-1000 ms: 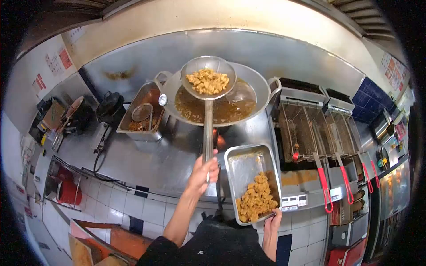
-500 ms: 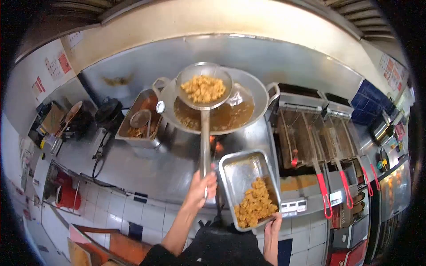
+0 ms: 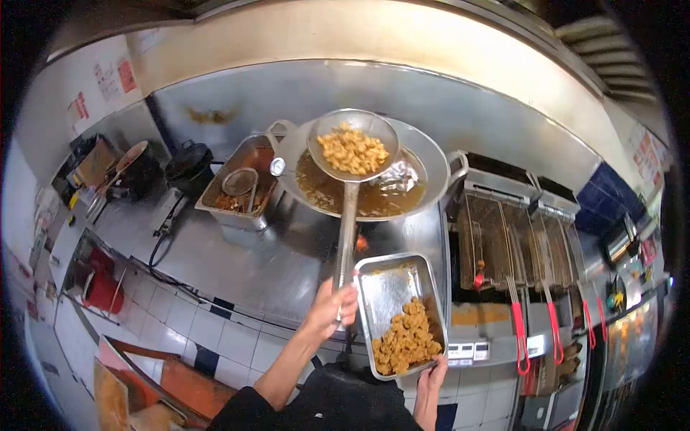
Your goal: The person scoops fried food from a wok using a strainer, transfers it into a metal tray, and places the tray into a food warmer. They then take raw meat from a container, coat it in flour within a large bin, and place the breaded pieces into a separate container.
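Head view: vs. the earlier pics, the camera has swung a bit, so wok & surface sit lower in view. The tray is now closer to the L hand, its far L corner just beside those fingers. Strainer still over the wok, pieces still in it.

L hand's grip: closed round the strainer's handle. R hand: grip clamped on the tray's near R corner, thumb by the rim.

Edges/room: strainer bowl is over the back L part of the wok, its handle crossing the near rim. Tray is held in front of the surface's near edge, long side running roughly front to back. Open metal b/w the rect. pan & the strainer handle; fryer baskets w/ red handles stand R of the wok.

Containers: strainer has a heap of golden fried pieces. Wok has brown oil, w/ a round dial at its L rim. Tray has brown coated pieces heaped in the near half, far half mostly bare. Rect. pan, L of the wok, has a small strainer & dark bits.
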### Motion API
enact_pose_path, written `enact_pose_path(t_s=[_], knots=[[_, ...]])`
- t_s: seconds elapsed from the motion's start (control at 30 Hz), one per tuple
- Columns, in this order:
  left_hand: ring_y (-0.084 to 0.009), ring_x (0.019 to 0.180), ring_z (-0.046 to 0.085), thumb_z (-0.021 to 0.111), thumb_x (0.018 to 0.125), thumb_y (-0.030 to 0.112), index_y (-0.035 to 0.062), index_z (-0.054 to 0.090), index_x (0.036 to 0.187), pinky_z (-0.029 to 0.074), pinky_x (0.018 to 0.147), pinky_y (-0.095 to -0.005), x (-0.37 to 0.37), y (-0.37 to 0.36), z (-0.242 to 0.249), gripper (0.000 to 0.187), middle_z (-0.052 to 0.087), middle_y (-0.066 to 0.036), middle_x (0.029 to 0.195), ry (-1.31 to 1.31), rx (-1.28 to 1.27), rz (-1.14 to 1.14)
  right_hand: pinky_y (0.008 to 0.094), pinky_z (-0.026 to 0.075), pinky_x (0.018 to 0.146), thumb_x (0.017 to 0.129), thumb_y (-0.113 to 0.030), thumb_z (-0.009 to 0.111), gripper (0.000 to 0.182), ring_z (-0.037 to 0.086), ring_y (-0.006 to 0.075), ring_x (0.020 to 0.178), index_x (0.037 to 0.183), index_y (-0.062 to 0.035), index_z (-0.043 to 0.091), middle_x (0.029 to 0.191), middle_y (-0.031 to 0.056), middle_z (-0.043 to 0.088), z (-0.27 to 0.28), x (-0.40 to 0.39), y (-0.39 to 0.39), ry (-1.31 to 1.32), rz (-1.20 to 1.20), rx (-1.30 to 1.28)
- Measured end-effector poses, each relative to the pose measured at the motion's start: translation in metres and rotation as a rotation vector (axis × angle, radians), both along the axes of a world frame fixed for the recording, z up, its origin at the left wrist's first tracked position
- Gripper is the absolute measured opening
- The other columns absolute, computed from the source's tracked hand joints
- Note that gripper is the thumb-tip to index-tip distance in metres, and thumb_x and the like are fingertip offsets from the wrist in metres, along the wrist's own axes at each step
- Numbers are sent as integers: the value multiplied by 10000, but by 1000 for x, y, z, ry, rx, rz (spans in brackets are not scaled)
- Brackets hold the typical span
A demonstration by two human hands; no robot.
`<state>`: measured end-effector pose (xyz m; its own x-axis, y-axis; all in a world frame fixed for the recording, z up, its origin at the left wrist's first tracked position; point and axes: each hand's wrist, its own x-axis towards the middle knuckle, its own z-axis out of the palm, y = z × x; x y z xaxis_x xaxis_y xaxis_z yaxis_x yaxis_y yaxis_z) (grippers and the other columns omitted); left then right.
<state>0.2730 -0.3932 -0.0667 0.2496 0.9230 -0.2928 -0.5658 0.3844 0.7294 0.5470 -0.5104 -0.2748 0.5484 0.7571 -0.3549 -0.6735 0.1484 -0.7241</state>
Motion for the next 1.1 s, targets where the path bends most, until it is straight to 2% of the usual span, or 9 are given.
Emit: enact_pose_path(t_s=[0.13, 0.27, 0.37, 0.4, 0.6, 0.77, 0.8, 0.93, 1.1], knots=[[-18, 439, 331, 511, 916, 113, 89, 433, 1214, 270, 328, -165, -6, 21, -11, 309, 347, 68, 630, -103, 9, -17, 362, 433, 925, 701, -41, 511, 306, 542, 253, 1006, 1003, 8, 519, 1054, 108, 566, -2, 4, -5, 173, 154, -71], [-22, 442, 337, 500, 922, 107, 93, 424, 1216, 285, 345, -173, -4, -3, 1, 304, 351, 65, 628, -50, -17, -32, 345, 450, 878, 702, -48, 519, 229, 564, 239, 917, 926, -1, 517, 961, 82, 577, -37, 15, -1, 78, 8, -28], [-49, 431, 343, 508, 899, 98, 85, 391, 1206, 282, 353, -212, -10, 13, -15, 329, 356, 41, 627, -49, 14, -17, 342, 456, 877, 698, -45, 522, 233, 563, 230, 917, 927, 0, 518, 966, 88, 578, -18, 12, -7, 134, 90, -122], [-48, 430, 346, 505, 897, 90, 89, 399, 1206, 288, 356, -211, -8, 6, -18, 327, 359, 41, 629, -18, 26, -33, 291, 448, 765, 690, -8, 517, 260, 527, 188, 830, 944, -62, 510, 849, 31, 515, 8, 3, -5, 129, 52, -183], [-22, 424, 337, 484, 919, 104, 80, 424, 1212, 278, 313, -171, -15, 15, -15, 300, 346, 55, 627, -64, 20, -19, 304, 444, 804, 686, -5, 521, 321, 542, 198, 882, 1005, -41, 504, 944, 67, 559, -10, 3, -12, 69, 2, -101], [-25, 436, 320, 489, 920, 97, 80, 429, 1208, 275, 330, -176, -12, 4, -5, 294, 348, 53, 626, -38, -7, -38, 301, 453, 814, 688, 5, 506, 329, 549, 199, 900, 1014, -40, 500, 946, 66, 558, 30, -11, 4, 46, -28, -8], [-27, 435, 321, 498, 915, 100, 81, 426, 1212, 271, 328, -177, -15, 15, -10, 306, 347, 53, 624, -58, -10, -36, 306, 460, 844, 686, 12, 494, 410, 560, 201, 936, 1095, -30, 501, 988, 73, 568, 2, 3, -5, 60, 34, -49], [-23, 437, 325, 495, 922, 112, 77, 437, 1217, 264, 326, -180, -7, 1, -1, 303, 351, 56, 621, -31, 1, -25, 335, 464, 865, 702, -28, 515, 228, 565, 226, 927, 930, -26, 512, 943, 82, 575, 20, -13, 4, -3, -76, 5], [-22, 438, 335, 515, 908, 114, 82, 438, 1214, 261, 324, -178, -17, 8, -16, 318, 344, 54, 619, -103, 37, -55, 343, 488, 849, 732, -12, 495, 248, 563, 235, 959, 979, -30, 509, 987, 99, 563, -4, -6, -10, 77, 17, -42]])
